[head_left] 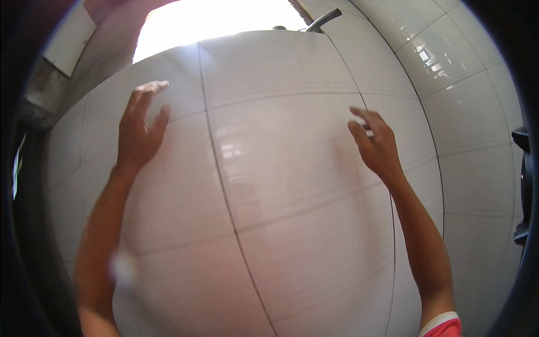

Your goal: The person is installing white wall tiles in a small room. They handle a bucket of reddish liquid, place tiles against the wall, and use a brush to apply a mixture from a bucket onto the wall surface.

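Apparently empty, the left hand [138,126] and right hand [377,143] are presenting half-open, curved fingers; the pale tiled surface [286,157] is extending between and behind them, contact remaining unclear.

Tiled indoor space, kind unclear: glossy white tiles [292,151], bright opening [219,23].

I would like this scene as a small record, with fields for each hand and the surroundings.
Left hand: left hand, open, thumb apart, nothing visible in it
Right hand: right hand, fingers curved, no held item visible
Surface: glossy white tiles; contact unclear
Far edge: dark bar beside bright opening
Right arm: red sleeve, white trim
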A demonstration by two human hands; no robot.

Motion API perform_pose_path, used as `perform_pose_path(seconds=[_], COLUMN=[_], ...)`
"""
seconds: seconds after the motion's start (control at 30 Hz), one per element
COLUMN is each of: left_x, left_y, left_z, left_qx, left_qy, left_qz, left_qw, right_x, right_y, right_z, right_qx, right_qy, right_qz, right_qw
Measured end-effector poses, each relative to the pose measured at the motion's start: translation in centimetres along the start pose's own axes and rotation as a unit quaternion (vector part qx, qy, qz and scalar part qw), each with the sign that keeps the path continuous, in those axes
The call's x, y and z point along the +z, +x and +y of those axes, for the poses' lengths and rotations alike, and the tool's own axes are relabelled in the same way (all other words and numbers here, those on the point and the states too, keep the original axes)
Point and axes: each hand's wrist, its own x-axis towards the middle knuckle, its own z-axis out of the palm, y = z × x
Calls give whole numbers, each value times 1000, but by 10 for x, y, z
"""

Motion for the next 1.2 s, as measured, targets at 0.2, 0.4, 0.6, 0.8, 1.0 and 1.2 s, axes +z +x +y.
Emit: perform_pose_path(seconds=[0.2, 0.4, 0.6, 0.8, 1.0, 1.2], left_x=[97, 116, 125, 184, 232, 214], left_y=[110, 168, 187, 194, 232, 223], left_z=[-108, -184, -173, -188, -181, -167], left_qx=[-37, -158, -298, -156, -101, -183], left_qy=[110, 30, -16, 200, 254, 149], left_qz=[42, -113, -263, -344, -339, -306], left_qw=[992, 981, 917, 904, 900, 922], right_x=[71, 124, 160, 178, 166, 201], right_y=[215, 370, 403, 411, 454, 459], right_z=[39, 34, 8, 17, 48, 47], right_qx=[-211, -154, -55, 37, 18, -55], right_qy=[-164, -193, -209, -273, -330, -468], right_qz=[80, -4, -104, -153, -313, -297], right_qw=[960, 969, 971, 949, 890, 830])
